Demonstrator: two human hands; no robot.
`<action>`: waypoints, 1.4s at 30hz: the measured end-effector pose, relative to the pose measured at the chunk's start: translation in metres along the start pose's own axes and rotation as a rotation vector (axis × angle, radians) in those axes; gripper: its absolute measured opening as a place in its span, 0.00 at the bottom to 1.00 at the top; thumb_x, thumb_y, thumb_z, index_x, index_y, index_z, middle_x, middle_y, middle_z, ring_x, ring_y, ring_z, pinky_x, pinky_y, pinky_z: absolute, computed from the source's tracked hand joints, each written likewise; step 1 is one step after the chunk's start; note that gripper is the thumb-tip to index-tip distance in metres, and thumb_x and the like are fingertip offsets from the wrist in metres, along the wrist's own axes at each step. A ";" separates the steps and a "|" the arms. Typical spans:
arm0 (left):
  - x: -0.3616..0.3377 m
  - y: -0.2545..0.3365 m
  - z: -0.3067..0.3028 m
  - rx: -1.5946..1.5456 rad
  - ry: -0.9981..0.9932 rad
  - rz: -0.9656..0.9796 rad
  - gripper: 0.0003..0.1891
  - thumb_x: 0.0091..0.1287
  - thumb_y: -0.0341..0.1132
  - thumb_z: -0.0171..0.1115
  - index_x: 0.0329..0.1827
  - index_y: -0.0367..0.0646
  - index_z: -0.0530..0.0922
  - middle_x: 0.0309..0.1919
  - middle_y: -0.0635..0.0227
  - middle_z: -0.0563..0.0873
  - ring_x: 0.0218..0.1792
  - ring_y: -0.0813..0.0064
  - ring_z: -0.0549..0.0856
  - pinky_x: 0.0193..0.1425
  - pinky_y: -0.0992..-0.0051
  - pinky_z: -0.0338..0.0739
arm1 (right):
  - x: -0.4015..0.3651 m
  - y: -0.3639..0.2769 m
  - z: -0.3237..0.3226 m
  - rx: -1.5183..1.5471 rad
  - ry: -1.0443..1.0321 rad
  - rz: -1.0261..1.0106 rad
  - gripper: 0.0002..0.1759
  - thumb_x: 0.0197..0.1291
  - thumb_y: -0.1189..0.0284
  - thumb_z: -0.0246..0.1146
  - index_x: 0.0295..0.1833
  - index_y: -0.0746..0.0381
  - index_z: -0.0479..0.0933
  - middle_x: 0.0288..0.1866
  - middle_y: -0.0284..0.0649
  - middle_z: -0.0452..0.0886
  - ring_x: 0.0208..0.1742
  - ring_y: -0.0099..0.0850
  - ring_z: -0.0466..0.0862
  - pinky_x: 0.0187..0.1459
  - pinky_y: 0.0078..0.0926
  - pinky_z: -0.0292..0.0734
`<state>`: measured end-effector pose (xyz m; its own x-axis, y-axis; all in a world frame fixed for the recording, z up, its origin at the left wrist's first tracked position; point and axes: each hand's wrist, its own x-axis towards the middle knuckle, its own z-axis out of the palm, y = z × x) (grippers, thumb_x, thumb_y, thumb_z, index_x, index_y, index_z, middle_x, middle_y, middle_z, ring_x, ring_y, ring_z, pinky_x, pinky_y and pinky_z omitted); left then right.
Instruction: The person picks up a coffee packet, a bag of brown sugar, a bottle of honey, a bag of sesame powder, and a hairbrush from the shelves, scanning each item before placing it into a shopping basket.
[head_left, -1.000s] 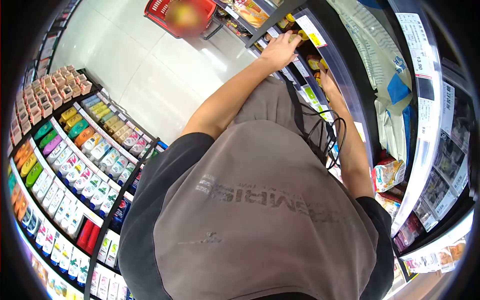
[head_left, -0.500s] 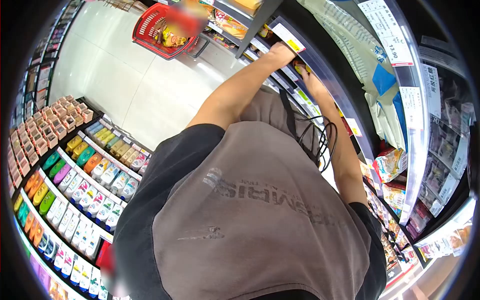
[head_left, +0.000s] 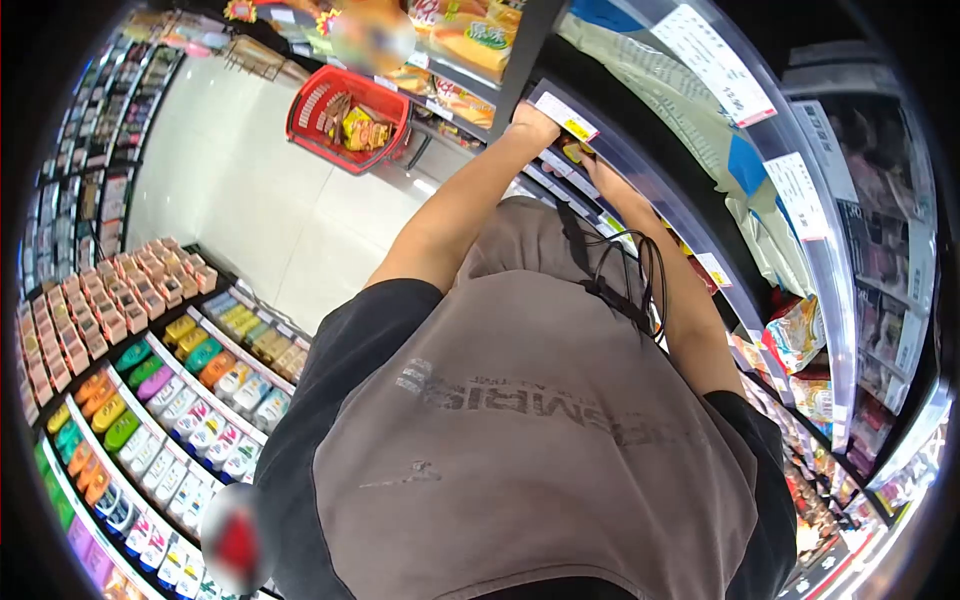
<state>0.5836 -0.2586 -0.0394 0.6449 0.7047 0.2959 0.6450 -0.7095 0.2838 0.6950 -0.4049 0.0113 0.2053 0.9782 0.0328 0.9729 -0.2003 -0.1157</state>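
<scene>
My left hand [head_left: 536,122] reaches into a shelf at the upper middle, beside a white price label [head_left: 566,116]; its fingers are hidden behind the shelf edge. Slightly lower and to the right, my right hand [head_left: 598,170] is at the same shelf, fingers partly hidden and closed on a small yellow packet [head_left: 574,151]. The packet's exact kind is too small to tell. Both arms stretch away from my body toward this shelf.
A red shopping basket [head_left: 350,121] with packaged goods stands on the pale tiled floor [head_left: 250,170]. Packaged bread [head_left: 475,45] fills a shelf beyond my hands. To the left are rows of bottles [head_left: 190,420] and small pink boxes [head_left: 110,295]. A large bag [head_left: 680,130] lies on the right shelf.
The camera view has tilted and shifted, bringing the basket and bread shelf further into view. Both hands remain at the same shelf, the right still at the yellow packet.
</scene>
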 end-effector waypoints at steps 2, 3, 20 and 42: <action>0.009 0.006 0.004 -0.177 -0.141 -0.050 0.23 0.66 0.44 0.51 0.63 0.48 0.73 0.64 0.57 0.73 0.65 0.59 0.71 0.69 0.62 0.64 | 0.000 -0.001 -0.002 0.058 -0.011 0.035 0.20 0.60 0.52 0.59 0.50 0.53 0.76 0.50 0.45 0.79 0.48 0.47 0.79 0.50 0.44 0.74; 0.005 0.004 0.003 -0.162 -0.151 -0.020 0.23 0.66 0.44 0.51 0.63 0.48 0.73 0.64 0.57 0.73 0.65 0.58 0.71 0.69 0.62 0.64 | -0.002 0.001 -0.001 0.111 -0.038 0.056 0.20 0.61 0.52 0.57 0.50 0.53 0.77 0.49 0.45 0.80 0.49 0.47 0.79 0.51 0.44 0.73; 0.015 -0.013 -0.005 0.078 -0.270 0.492 0.23 0.66 0.43 0.50 0.63 0.47 0.72 0.65 0.56 0.72 0.66 0.56 0.70 0.70 0.58 0.61 | -0.025 0.009 0.024 0.809 -0.152 0.409 0.32 0.64 0.48 0.50 0.70 0.53 0.62 0.73 0.43 0.61 0.73 0.44 0.59 0.72 0.42 0.49; -0.006 0.013 -0.019 0.493 -0.497 0.524 0.24 0.62 0.35 0.55 0.64 0.45 0.71 0.66 0.54 0.70 0.68 0.51 0.67 0.71 0.50 0.56 | -0.013 0.000 0.017 0.089 -0.046 0.117 0.19 0.60 0.65 0.56 0.54 0.62 0.74 0.53 0.50 0.79 0.53 0.46 0.79 0.52 0.47 0.74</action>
<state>0.5799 -0.2723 -0.0204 0.9381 0.2917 -0.1867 0.2448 -0.9398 -0.2384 0.6904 -0.4163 -0.0064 0.3095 0.9504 -0.0319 0.9288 -0.3093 -0.2040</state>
